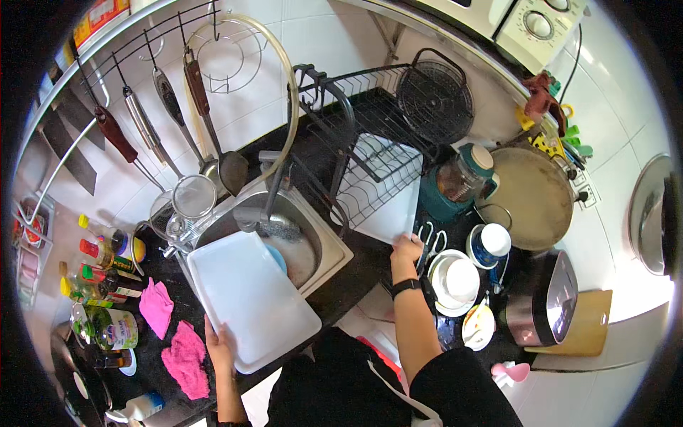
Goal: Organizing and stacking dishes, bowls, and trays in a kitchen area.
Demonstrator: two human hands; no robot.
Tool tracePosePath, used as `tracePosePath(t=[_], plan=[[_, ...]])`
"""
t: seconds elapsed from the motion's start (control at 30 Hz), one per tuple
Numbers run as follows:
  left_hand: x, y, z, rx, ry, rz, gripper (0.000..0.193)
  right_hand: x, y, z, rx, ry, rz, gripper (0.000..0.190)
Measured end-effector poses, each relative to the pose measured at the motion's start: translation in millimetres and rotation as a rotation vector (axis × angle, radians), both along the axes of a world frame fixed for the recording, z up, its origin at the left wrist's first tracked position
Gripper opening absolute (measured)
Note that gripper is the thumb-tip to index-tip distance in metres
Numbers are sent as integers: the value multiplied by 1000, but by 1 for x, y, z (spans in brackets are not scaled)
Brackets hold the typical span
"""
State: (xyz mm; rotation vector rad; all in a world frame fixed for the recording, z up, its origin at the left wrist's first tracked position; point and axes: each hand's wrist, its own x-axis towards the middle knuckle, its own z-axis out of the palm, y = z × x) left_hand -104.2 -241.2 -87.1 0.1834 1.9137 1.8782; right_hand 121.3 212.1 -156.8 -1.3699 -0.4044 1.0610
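Observation:
My left hand grips the near left edge of a white rectangular tray. That tray lies tilted over the front left of the stainless steel sink and hides part of its basin. A bit of a light blue round item shows in the basin beside the tray. My right hand holds the near corner of a second white tray. Its far part lies behind the wires of a black dish rack; I cannot tell whether it rests on the rack or the counter.
Pink cloths and several sauce bottles stand left on the black counter. At right are stacked white bowls, a green-lidded glass jug, a large pan and a rice cooker. Ladles and strainers hang above the sink.

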Motion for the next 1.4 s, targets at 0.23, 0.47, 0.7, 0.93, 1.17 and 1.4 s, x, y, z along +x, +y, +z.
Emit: tracePosePath(t=[0.23,0.47,0.7,0.93,1.17,1.4], plan=[[0,-5,0,-43,-24,30,50,-34,-51,18,-141,173,203,17],[-12,2,-17,-57,-21,-52,51,-85,-56,15,-287,447,389,32],[-11,14,-16,-90,1,-22,48,-93,-42,26,-76,311,131,13],[-24,9,-40,-127,-95,-97,48,-20,-49,17,-148,73,180,27],[-25,0,-60,-63,-76,26,48,0,-130,58,-125,71,294,29],[-18,6,-45,-59,-65,-28,46,20,-147,21,-36,-69,207,25]])
